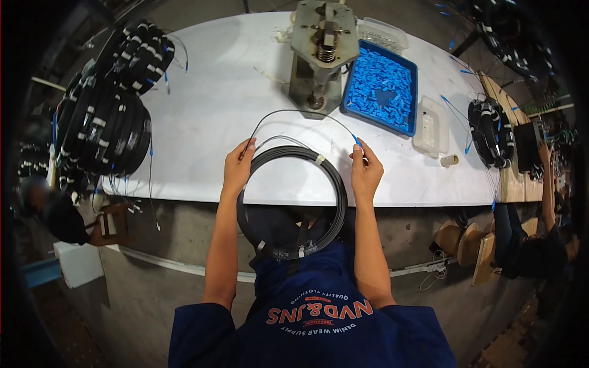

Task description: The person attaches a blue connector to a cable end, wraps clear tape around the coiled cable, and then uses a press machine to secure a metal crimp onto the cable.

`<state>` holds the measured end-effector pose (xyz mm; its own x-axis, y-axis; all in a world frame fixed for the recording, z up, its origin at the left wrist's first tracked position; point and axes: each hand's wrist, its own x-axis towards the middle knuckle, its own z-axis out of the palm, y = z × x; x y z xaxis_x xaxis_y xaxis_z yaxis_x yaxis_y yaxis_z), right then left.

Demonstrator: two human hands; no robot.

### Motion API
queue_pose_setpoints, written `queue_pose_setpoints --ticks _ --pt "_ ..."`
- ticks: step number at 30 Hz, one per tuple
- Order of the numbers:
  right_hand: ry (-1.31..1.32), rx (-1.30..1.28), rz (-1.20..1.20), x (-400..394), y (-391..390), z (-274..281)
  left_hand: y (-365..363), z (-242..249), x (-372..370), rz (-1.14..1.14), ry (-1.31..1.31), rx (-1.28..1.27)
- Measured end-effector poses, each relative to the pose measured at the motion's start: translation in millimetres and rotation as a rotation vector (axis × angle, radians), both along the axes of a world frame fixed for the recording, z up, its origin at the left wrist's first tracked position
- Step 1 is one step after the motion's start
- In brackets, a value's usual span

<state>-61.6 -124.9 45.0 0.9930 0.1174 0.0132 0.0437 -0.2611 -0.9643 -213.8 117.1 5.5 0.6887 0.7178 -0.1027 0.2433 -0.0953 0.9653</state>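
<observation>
A coil of black cable (341,202) leans over the table's front edge against my body, bound with pale tape and some clear film. My left hand (238,165) is closed on the cable at the coil's upper left. From there a loose length arches over the coil to my right hand (367,172). My right fingers pinch that cable end, where a small blue connector (357,140) shows at the fingertips. Beyond the arch stands a metal hand press (325,55) with a spring. Beside it, a blue tray (375,127) holds many small blue plastic pieces.
Taped coils of black cable (104,129) are stacked at the table's left end; another coil (491,132) lies right. Clear plastic boxes (431,126) and a small cardboard tube (450,161) sit near the tray. Other people (534,245) are at both sides. Wooden spools (460,239) stand below right.
</observation>
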Motion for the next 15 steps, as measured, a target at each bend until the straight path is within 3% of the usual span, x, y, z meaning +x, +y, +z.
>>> queue_pose_setpoints --ticks 6,10,12,13,14,15 --pt "-0.061 -0.022 -0.029 4.7 -2.8 -16.1 0.7 2.2 1.8 -0.019 0.031 0.008" --pt "0.074 -0.024 0.072 -13.3 17.8 -12.4 10.6 -8.6 1.8 -0.022 -0.015 0.035" --pt "0.06 -0.037 0.106 -26.2 31.7 -21.7 11.2 -4.0 4.6 0.063 0.014 -0.068" --pt "0.067 -0.025 0.112 -27.5 37.0 -27.6 17.4 -2.2 3.7 0.07 0.03 -0.241" --pt "-0.103 -0.128 0.108 -26.9 40.5 -33.3 21.8 -4.9 6.0 0.077 0.037 -0.229" --pt "-0.274 -0.232 0.105 -27.2 43.3 -39.2 24.8 -10.8 10.3 0.156 0.063 0.094"
